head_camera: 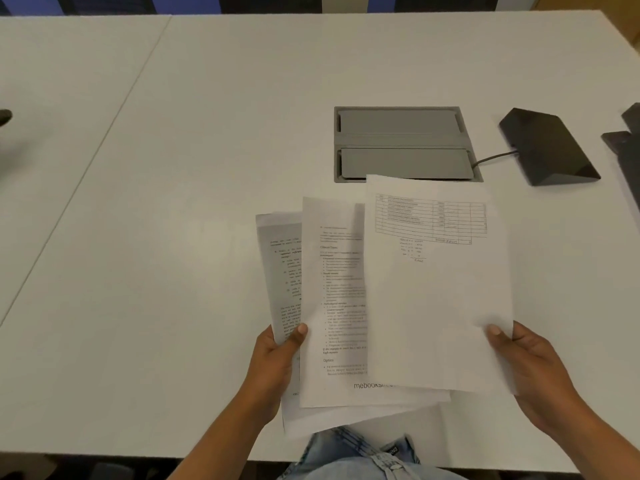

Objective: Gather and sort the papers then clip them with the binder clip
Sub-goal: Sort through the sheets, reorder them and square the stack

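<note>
Holding a loose fan of papers (pixel 346 306) above the near part of the white table (pixel 207 168), both hands on it. Left hand (pixel 277 362) pinches the left sheets, thumb on top, fingers hidden underneath. Right hand (pixel 530 365) pinches the lower right edge of the grid sheet (pixel 433 289), thumb on top, fingers hidden too. Grid sheet overlaps the middle text page, edges not squared. Its top left corner covers part of the near rim of the grey hatch (pixel 401 140) set into the table. Right of the hatch: black wedge unit (pixel 547 147), its cable (pixel 491 156) running to the hatch. Dark gear (pixel 627 150) cut off at the right edge, dark blurred thing (pixel 5 116) at the left edge, can't tell what. Table seam (pixel 104 133) runs diagonally on the left. Jeans (pixel 360 459) show below the table edge
</note>
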The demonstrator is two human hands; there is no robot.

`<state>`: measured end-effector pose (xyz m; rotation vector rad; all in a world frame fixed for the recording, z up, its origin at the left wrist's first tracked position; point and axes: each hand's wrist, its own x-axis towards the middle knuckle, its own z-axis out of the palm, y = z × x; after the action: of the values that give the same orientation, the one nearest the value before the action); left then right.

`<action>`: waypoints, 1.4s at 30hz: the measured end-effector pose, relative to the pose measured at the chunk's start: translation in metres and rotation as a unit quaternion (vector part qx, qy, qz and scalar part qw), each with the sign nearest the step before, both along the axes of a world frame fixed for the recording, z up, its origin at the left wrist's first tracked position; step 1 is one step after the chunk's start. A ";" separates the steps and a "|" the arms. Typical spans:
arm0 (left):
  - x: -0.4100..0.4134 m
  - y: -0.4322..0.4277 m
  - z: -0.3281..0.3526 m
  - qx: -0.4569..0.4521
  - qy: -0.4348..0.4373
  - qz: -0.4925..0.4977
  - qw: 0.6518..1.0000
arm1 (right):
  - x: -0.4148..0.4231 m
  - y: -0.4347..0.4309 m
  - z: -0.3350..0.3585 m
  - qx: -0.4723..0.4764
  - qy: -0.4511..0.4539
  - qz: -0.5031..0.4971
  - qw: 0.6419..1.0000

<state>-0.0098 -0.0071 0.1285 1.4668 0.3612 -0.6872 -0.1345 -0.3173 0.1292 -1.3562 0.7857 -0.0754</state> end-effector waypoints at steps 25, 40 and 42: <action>0.003 -0.018 0.025 -0.053 0.025 0.013 0.998 | 0.041 0.070 0.006 -0.058 0.017 0.064 0.996; 0.003 -0.001 0.011 0.052 0.007 0.061 0.997 | 0.053 0.065 -0.016 -0.046 0.032 0.155 0.986; 0.005 0.009 0.011 0.063 -0.003 0.080 0.995 | 0.054 0.057 -0.033 -0.106 0.078 0.092 0.987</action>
<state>-0.0048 0.0021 0.1399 1.5408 0.5189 -0.5389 -0.0806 -0.2602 0.0965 -1.6458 0.7966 0.0975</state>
